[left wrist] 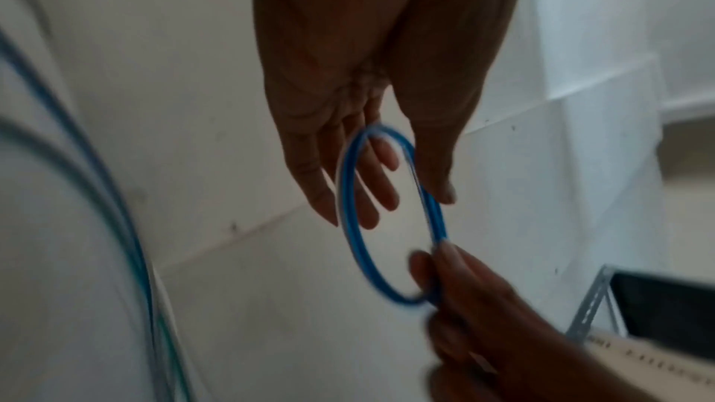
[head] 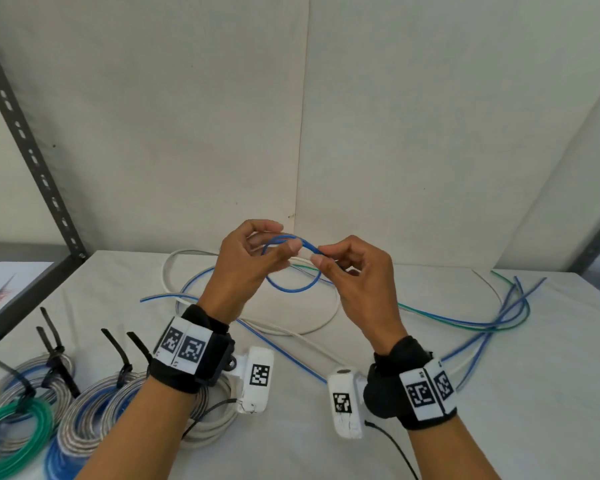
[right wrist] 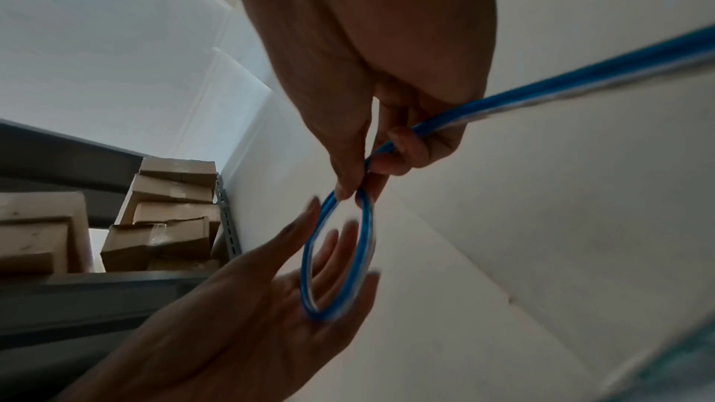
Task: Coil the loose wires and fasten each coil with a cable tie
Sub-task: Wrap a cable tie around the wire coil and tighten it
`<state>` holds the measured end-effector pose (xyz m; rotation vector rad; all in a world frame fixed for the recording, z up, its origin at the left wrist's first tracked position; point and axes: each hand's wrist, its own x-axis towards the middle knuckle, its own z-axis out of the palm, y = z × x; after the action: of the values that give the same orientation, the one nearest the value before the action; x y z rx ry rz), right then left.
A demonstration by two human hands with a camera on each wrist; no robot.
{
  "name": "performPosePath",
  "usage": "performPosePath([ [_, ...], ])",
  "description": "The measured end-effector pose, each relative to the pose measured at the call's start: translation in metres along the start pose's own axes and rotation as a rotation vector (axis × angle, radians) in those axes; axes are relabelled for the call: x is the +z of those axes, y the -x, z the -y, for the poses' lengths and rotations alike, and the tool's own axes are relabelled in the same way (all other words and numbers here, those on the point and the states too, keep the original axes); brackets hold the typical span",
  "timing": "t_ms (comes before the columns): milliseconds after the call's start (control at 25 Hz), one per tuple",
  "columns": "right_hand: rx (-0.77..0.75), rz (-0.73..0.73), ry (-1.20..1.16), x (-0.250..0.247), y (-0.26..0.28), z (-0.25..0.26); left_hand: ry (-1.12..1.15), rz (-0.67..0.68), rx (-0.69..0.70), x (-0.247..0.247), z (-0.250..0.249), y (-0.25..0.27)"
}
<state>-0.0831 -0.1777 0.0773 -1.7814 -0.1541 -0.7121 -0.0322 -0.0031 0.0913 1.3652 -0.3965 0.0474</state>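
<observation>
Forming first loop of blue wire [head: 289, 268] above table: right hand [head: 357, 282] pinching the crossing, left hand [head: 246, 268] (fingers nearly straight) cradling far side, risking spring-open if pinch slackens.

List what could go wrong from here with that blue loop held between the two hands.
1. The blue wire loop is pinched only by the right hand at the crossing; the left hand's fingers lie fairly straight against it, so the springy loop may pop open.
2. The trailing blue wire runs back among the loose wires on the table, so pulling in slack may snag or drag them.
</observation>
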Motion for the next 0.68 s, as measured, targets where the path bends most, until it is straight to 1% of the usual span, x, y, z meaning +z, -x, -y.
performPosePath([
  [40,-0.016,0.034,0.038,-0.008,-0.004,-0.001,-0.146,0.054,0.026,-0.006,-0.004,-0.001],
  [120,-0.021,0.188,0.099,-0.018,-0.007,0.000,-0.389,0.252,0.024,-0.012,-0.009,0.002],
  [200,-0.024,0.324,0.157,-0.020,-0.005,0.002,-0.490,0.442,-0.060,-0.008,-0.008,0.007],
  [280,-0.042,0.355,0.185,-0.019,-0.004,0.003,-0.534,0.524,-0.135,-0.004,-0.004,0.010],
  [320,-0.045,0.353,0.179,-0.020,-0.005,0.004,-0.559,0.537,-0.127,-0.003,-0.002,0.011],
  [400,-0.042,0.322,0.131,-0.026,-0.008,0.005,-0.579,0.538,-0.062,-0.001,-0.002,0.012],
  [520,-0.039,0.181,0.076,-0.030,-0.009,0.008,-0.468,0.498,-0.021,0.006,-0.007,0.014],
  [680,-0.044,0.009,0.021,-0.024,-0.008,0.012,-0.501,0.435,0.115,0.005,-0.006,0.008],
])
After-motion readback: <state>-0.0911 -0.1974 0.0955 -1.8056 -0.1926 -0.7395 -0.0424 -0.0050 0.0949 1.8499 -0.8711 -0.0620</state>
